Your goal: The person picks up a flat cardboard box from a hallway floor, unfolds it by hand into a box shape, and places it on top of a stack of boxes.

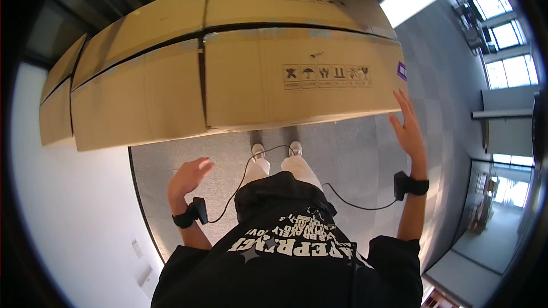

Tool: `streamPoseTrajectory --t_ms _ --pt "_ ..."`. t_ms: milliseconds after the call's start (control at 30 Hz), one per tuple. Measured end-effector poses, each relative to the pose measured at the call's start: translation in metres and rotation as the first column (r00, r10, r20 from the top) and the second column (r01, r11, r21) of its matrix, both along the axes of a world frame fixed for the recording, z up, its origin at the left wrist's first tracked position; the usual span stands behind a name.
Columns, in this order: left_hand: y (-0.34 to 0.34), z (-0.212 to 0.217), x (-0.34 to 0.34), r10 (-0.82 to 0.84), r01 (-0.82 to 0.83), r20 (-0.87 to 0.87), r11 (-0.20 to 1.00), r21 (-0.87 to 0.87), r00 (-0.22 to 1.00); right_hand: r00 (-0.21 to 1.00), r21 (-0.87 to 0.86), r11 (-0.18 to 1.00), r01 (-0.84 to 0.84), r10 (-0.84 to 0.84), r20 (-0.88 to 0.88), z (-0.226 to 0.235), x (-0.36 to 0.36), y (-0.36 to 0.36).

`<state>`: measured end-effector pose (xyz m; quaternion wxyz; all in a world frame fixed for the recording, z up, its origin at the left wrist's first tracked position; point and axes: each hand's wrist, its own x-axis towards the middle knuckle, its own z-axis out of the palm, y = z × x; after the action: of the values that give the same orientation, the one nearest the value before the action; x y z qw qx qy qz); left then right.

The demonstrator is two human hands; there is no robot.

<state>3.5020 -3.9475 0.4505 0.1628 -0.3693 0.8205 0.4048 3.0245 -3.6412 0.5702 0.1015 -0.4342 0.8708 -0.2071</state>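
Observation:
A large brown cardboard box (257, 82), with dark handling symbols on its front, stands before me. My right hand (409, 130) is raised beside its lower right corner, fingers stretched upward. The fingertips are at or very near the box edge; I cannot tell if they touch. Below a second cardboard box (140, 94) on the left, my left hand (189, 177) hovers apart from it. Its fingers are loosely stretched to the right, and it holds nothing. Each wrist wears a black strapped device, the left one (198, 210) and the right one (401, 186), with a thin cable.
More cardboard boxes, one (291, 4) behind the front row and another (55, 117) at far left, sit close together. A white wall (63, 194) runs along my left. Grey floor (451, 108) stretches right toward windows (508, 37). A dark cable (365, 208) hangs across my front.

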Motion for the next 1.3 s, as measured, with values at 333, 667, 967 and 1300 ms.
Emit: streamPoseTrajectory --t_ms 333,667,967,1300 --pt "0.093 0.027 -0.218 -0.505 0.527 -0.281 0.85 0.003 0.816 0.918 0.052 0.928 0.37 -0.373 0.131 -0.039 0.045 0.213" --pt "0.255 0.041 -0.414 -0.667 0.7 -0.325 0.714 -0.02 0.671 0.628 -0.114 0.638 0.761 -0.683 0.372 -0.089 0.058 0.412" --pt "0.351 0.053 -0.548 -0.278 0.389 -0.491 0.911 0.139 0.826 0.422 -0.061 0.444 0.894 -0.787 0.45 -0.118 0.023 0.542" --pt "0.435 0.052 -0.749 -0.353 0.464 -0.59 0.885 0.042 0.726 0.443 -0.178 0.407 0.896 -0.785 0.433 -0.101 -0.165 0.637"
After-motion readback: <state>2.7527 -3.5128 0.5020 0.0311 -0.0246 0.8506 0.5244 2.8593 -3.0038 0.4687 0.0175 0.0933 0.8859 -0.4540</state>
